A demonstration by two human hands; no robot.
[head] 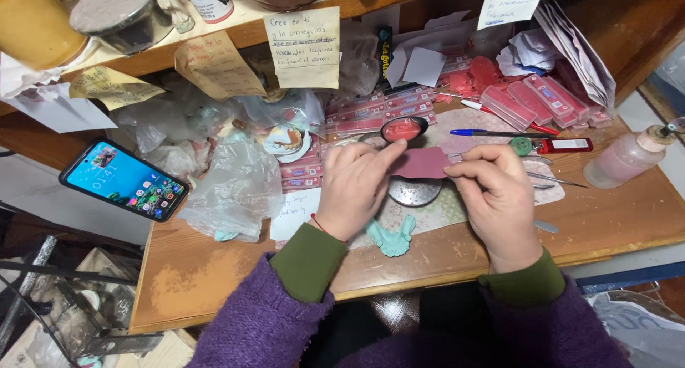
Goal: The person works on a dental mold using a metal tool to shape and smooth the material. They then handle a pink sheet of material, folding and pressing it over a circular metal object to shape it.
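Both my hands hold a flat pink sheet of wax-like material (422, 162) between them above the wooden desk (214, 268). My left hand (353, 186) pinches its left end with thumb and fingers. My right hand (496, 193) grips its right end. Under the sheet lies a round metal disc (414, 192). A pale green moulded piece (391, 237) rests on the desk just below my left hand. Behind the sheet sits a small dark dish with red material (403, 129).
A lit smartphone (123, 179) leans at the left beside crumpled clear plastic bags (232, 182). Pink boxes (531, 97), a blue pen (485, 133), a red lighter (571, 145), metal tools (553, 181) and a pink-filled bottle (628, 157) lie right. Paper notes (303, 47) hang from the shelf.
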